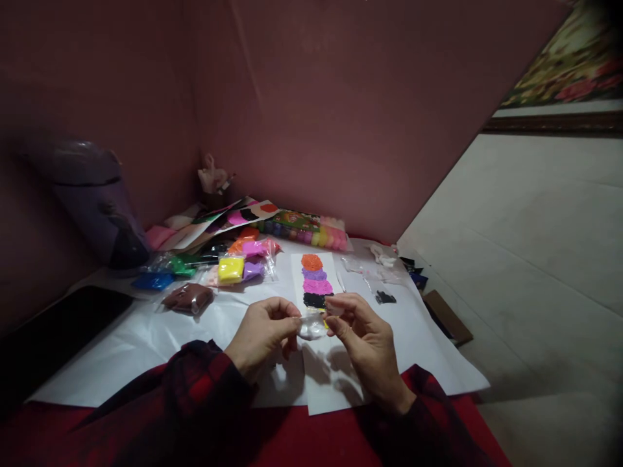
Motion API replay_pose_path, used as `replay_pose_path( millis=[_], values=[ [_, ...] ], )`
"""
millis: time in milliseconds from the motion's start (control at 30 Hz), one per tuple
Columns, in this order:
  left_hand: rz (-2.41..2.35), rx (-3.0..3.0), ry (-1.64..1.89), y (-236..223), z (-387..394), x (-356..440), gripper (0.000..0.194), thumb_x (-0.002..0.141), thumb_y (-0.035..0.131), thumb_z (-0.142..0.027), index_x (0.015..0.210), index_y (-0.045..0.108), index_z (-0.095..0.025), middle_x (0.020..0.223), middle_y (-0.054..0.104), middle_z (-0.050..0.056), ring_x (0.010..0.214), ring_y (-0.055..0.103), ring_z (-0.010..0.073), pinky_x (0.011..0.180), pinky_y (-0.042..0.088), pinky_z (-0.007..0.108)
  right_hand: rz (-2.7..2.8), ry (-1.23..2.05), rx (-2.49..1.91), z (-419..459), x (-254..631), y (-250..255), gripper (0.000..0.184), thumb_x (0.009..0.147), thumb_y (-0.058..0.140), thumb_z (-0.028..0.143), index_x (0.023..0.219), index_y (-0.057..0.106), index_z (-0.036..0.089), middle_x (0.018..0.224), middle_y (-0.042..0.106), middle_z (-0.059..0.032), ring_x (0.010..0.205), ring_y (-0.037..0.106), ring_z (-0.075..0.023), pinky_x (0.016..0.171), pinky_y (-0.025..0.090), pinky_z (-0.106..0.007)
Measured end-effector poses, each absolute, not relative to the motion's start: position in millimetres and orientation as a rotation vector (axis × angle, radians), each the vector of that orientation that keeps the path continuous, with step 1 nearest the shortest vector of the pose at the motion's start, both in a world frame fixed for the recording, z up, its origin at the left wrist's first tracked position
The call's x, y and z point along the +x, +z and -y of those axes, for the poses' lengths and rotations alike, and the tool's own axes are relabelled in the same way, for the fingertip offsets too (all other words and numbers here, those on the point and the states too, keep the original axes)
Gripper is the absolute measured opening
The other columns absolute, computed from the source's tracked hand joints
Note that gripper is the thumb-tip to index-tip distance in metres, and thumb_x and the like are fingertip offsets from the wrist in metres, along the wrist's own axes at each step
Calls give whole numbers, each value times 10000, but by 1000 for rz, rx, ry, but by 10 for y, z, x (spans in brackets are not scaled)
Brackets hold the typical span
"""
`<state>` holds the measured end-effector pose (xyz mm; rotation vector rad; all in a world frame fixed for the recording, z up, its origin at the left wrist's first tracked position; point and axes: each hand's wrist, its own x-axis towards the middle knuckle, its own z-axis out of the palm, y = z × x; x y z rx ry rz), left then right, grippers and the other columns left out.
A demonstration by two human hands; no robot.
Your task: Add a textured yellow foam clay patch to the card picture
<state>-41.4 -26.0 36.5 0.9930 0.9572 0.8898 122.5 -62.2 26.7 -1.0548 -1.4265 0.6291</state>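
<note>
Between my hands is a small, crinkled clear plastic bag with something whitish in it or simply glare. My left hand pinches its left side between thumb and fingers. At its right side, the thumb and fingertips of my right hand are closed on the edge. A speck of yellow shows by the right fingertips; whether it is in the bag or on the paper below I cannot tell. Under the hands lies a white paper strip bearing a column of textured clay patches: orange, purple, magenta and black.
Left lie bagged clays, including brown, yellow and blue. Behind them are coloured sheets and a clay pack. A purple container and dark flat panel stand left; a black-clay bag lies right.
</note>
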Motion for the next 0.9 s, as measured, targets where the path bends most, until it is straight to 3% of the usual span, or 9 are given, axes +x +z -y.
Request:
replay_pose_path(
  millis=[200, 467, 667, 767, 900],
  values=[
    [-939, 1026, 810, 301, 274, -379, 170, 524, 648, -230, 623, 534, -153, 381, 522, -44, 312, 449, 86, 327, 346, 173, 1694, 367, -1055, 642, 1216, 263, 80, 832, 624, 113, 866, 661, 176, 831, 618, -39, 713, 576, -145, 614, 469, -267],
    [-966, 952, 826, 332, 288, -359, 119, 496, 608, -205, 581, 540, -158, 347, 499, -45, 289, 407, 81, 287, 325, 165, 1576, 548, -1106, 643, 1216, 277, 54, 858, 612, 176, 827, 655, 184, 823, 626, -22, 704, 597, -134, 620, 479, -253],
    [-979, 817, 875, 348, 225, -430, 148, 480, 643, -183, 575, 534, -149, 376, 524, -28, 308, 439, 81, 290, 348, 159, 1221, 608, -1106, 537, 1339, 269, 35, 837, 650, 223, 846, 657, 190, 574, 588, 40, 524, 568, -103, 539, 491, -230],
    [-961, 768, 874, 333, 184, -456, 194, 478, 673, -189, 605, 535, -143, 440, 569, -9, 343, 486, 86, 292, 358, 149, 1245, 644, -1108, 526, 1357, 263, 59, 817, 672, 229, 852, 673, 182, 608, 615, 23, 510, 573, -108, 498, 507, -238],
    [-915, 734, 846, 314, 180, -451, 217, 492, 684, -205, 636, 540, -132, 485, 604, 19, 332, 478, 73, 281, 345, 141, 1457, 541, -1063, 594, 1296, 227, 138, 831, 653, 169, 955, 686, 219, 880, 645, -25, 638, 608, -122, 520, 530, -251]
  ],
)
